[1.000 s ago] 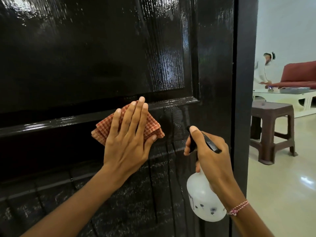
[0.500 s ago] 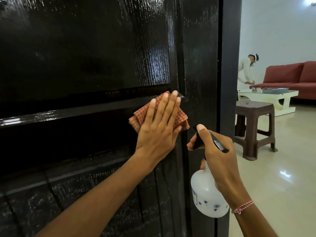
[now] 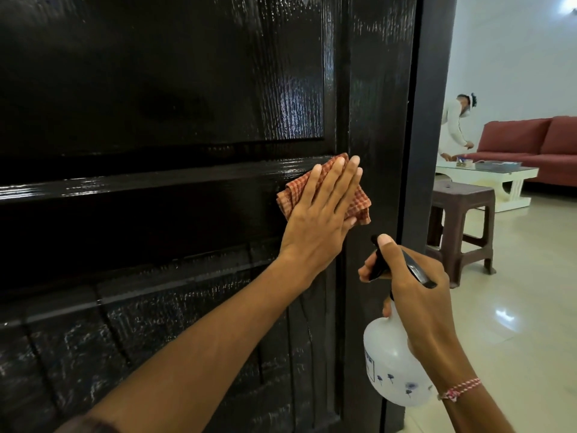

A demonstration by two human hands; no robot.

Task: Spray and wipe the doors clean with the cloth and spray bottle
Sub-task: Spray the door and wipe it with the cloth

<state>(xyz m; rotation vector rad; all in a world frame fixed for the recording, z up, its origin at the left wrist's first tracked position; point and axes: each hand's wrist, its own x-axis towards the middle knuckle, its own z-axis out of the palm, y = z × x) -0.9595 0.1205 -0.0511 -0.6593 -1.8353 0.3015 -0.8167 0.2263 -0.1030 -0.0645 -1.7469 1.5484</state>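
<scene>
Left hand (image 3: 318, 220) flat on cloth (image 3: 359, 204), pressing it to door (image 3: 187, 89) at the rail's right end, for wiping. Right hand (image 3: 415, 295) wrapped round bottle (image 3: 387, 370), nozzle doorward, ready to spray.

Glossy dark door (image 3: 193, 89) catches streaky glare (perhaps from the bright room at right); floor (image 3: 515, 307) shines, edges bow slightly.
</scene>
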